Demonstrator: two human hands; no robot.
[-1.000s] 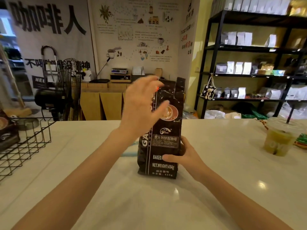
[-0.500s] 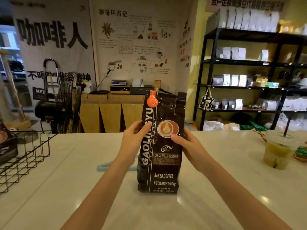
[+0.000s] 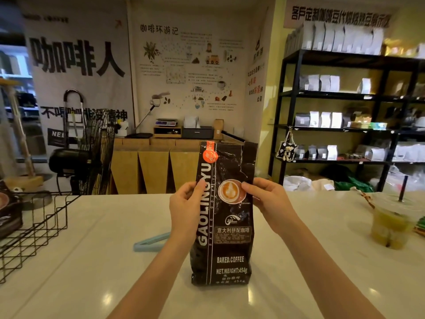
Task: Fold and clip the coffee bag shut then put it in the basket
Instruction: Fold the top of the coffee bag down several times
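A tall black coffee bag (image 3: 226,245) with an orange seal and a latte picture stands upright on the white counter. Its top is unfolded and stands open. My left hand (image 3: 185,206) pinches the bag's left edge at mid height. My right hand (image 3: 268,199) pinches the right edge at the same height. A light blue clip (image 3: 150,242) lies flat on the counter left of the bag, partly behind my left forearm. The black wire basket (image 3: 34,229) stands at the counter's left end.
The basket holds another dark coffee bag (image 3: 9,215) at the far left edge. A plastic cup of greenish drink with a black straw (image 3: 389,224) stands on the counter to the right. Shelves of bags and a floor fan stand behind the counter.
My left hand came down from the bag's top to its left edge. My right hand slid up from the bag's base to its right edge. The camera tilted upward.
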